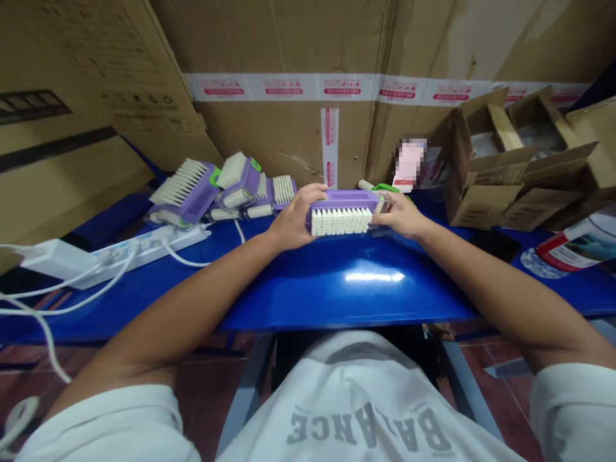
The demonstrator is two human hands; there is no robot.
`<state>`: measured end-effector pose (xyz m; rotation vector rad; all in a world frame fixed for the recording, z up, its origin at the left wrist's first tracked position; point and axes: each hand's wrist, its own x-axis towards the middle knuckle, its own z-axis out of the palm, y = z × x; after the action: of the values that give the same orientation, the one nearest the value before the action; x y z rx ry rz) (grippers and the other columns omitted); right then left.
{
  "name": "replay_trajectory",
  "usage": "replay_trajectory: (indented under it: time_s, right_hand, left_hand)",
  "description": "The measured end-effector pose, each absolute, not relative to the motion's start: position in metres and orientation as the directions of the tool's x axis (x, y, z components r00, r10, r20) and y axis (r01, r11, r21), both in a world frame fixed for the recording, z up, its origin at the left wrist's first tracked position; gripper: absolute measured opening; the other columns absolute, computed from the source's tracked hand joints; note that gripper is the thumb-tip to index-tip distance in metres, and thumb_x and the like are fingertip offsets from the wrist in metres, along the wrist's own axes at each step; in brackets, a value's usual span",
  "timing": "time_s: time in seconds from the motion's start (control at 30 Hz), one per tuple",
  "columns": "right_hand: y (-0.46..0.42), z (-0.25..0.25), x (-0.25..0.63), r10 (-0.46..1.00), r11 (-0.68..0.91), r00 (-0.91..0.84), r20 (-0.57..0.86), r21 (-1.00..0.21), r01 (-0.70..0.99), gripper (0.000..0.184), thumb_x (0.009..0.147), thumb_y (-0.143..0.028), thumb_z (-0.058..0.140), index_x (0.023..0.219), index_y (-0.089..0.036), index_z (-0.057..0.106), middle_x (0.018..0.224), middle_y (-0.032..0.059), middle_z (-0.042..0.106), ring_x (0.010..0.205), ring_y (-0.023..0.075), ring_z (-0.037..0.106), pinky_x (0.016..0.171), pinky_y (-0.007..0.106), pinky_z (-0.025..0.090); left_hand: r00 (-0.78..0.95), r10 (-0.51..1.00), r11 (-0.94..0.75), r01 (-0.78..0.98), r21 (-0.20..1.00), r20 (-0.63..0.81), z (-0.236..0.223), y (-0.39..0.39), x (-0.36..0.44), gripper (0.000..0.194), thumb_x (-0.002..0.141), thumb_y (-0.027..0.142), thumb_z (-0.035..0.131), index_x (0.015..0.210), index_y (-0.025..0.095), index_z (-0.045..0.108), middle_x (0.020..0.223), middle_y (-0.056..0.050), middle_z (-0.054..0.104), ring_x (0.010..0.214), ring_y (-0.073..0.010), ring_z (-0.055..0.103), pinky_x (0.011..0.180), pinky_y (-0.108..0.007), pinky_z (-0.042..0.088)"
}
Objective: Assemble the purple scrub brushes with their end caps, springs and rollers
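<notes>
A purple brush head (344, 196) with rows of short white bristles is held level just above the blue table. My left hand (297, 219) grips its left end, thumb and fingers closed round the purple body. At its right end my right hand (398, 214) is closed as well, around a clear plastic part that joins the brush. A green piece (385, 188) and a short white roller (366, 185) lie just behind the right hand. To the left, several similar purple brush heads (198, 199) with white bristles and white rollers lie in a heap.
A white power strip (144, 253) with plugs and cables runs along the table's left side. Cardboard walls (289, 135) stand behind the blue table (308, 289). At right are open cardboard boxes (495, 199), a labelled clear bottle (577, 240) and a pixelated pink item (409, 165).
</notes>
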<state>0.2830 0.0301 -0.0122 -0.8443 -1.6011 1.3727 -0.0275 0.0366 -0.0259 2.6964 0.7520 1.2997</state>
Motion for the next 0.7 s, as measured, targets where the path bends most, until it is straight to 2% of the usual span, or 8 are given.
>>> replay_trajectory:
  time_s: [0.13, 0.23, 0.3, 0.37, 0.43, 0.57, 0.63, 0.7]
  right_hand:
    - [0.031, -0.011, 0.286, 0.901, 0.263, -0.354, 0.25, -0.965, -0.01, 0.063, 0.056, -0.027, 0.107, 0.112, -0.023, 0.077, 0.11, 0.0057, 0.082, 0.11, 0.0301, 0.076, 0.097, 0.048, 0.067]
    - [0.033, -0.011, 0.287, 0.882, 0.375, -0.321, 0.346, -0.926, 0.032, 0.06, 0.057, -0.035, 0.107, 0.108, -0.023, 0.078, 0.112, 0.0059, 0.081, 0.114, 0.0299, 0.074, 0.108, 0.051, 0.062]
    - [0.034, -0.011, 0.286, 0.853, 0.451, -0.325, 0.408, -0.89, 0.067, 0.059, 0.059, -0.041, 0.107, 0.109, -0.024, 0.079, 0.112, 0.0054, 0.081, 0.112, 0.0282, 0.074, 0.111, 0.05, 0.059]
    - [0.034, -0.011, 0.286, 0.814, 0.525, -0.347, 0.466, -0.846, 0.095, 0.061, 0.06, -0.046, 0.106, 0.11, -0.024, 0.08, 0.112, 0.0056, 0.081, 0.108, 0.0275, 0.075, 0.109, 0.05, 0.06]
    - [0.034, -0.01, 0.286, 0.769, 0.59, -0.384, 0.511, -0.799, 0.118, 0.06, 0.062, -0.048, 0.105, 0.112, -0.025, 0.081, 0.112, 0.0062, 0.082, 0.104, 0.0276, 0.076, 0.105, 0.051, 0.061]
    - [0.034, -0.008, 0.289, 0.684, 0.675, -0.49, 0.54, -0.723, 0.146, 0.051, 0.071, -0.045, 0.101, 0.116, -0.029, 0.083, 0.122, 0.0078, 0.081, 0.111, 0.0305, 0.076, 0.11, 0.056, 0.059]
    - [0.033, -0.007, 0.292, 0.65, 0.707, -0.533, 0.541, -0.689, 0.162, 0.05, 0.074, -0.043, 0.099, 0.12, -0.031, 0.082, 0.127, 0.0081, 0.079, 0.119, 0.0328, 0.075, 0.114, 0.058, 0.056]
    - [0.033, -0.006, 0.295, 0.624, 0.735, -0.563, 0.542, -0.652, 0.188, 0.061, 0.075, -0.041, 0.098, 0.132, -0.032, 0.077, 0.133, 0.0085, 0.076, 0.124, 0.0348, 0.073, 0.117, 0.059, 0.054]
  left_hand:
    - [0.531, 0.504, -0.857, 0.403, 0.32, 0.681, -0.018, 0.034, -0.03, 0.12, 0.055, 0.075, 0.101, 0.152, 0.034, 0.044, 0.162, -0.017, 0.051, 0.158, -0.0475, 0.043, 0.127, -0.069, 0.039]
    - [0.499, 0.551, -0.83, 0.24, 0.504, 0.669, -0.022, 0.035, -0.027, 0.113, 0.072, 0.103, 0.064, 0.158, 0.034, 0.042, 0.162, -0.015, 0.051, 0.156, -0.0429, 0.048, 0.126, -0.061, 0.045]
    - [0.451, 0.605, -0.769, 0.116, 0.629, 0.656, -0.027, 0.038, -0.023, 0.093, 0.091, 0.099, 0.04, 0.157, 0.034, 0.045, 0.155, -0.013, 0.06, 0.149, -0.0366, 0.057, 0.121, -0.054, 0.052]
    - [0.418, 0.668, -0.701, 0.076, 0.709, 0.615, -0.03, 0.04, -0.02, 0.074, 0.097, 0.083, 0.053, 0.151, 0.032, 0.053, 0.148, -0.012, 0.066, 0.146, -0.0343, 0.06, 0.12, -0.052, 0.053]
    - [0.421, 0.719, -0.632, 0.065, 0.773, 0.553, -0.031, 0.041, -0.018, 0.066, 0.09, 0.066, 0.075, 0.142, 0.029, 0.062, 0.148, -0.011, 0.068, 0.145, -0.0352, 0.061, 0.122, -0.054, 0.051]
    - [0.557, 0.766, -0.449, 0.106, 0.887, 0.322, -0.032, 0.038, -0.018, 0.076, 0.074, 0.051, 0.093, 0.141, 0.027, 0.066, 0.15, -0.015, 0.068, 0.144, -0.0392, 0.063, 0.118, -0.058, 0.053]
    - [0.633, 0.748, -0.383, 0.167, 0.908, 0.199, -0.032, 0.034, -0.016, 0.084, 0.073, 0.049, 0.094, 0.147, 0.025, 0.062, 0.145, -0.017, 0.071, 0.138, -0.0394, 0.068, 0.112, -0.059, 0.057]
    - [0.657, 0.733, -0.407, 0.216, 0.888, 0.176, -0.032, 0.029, -0.013, 0.087, 0.075, 0.05, 0.092, 0.15, 0.023, 0.058, 0.142, -0.018, 0.073, 0.134, -0.0386, 0.071, 0.112, -0.059, 0.058]
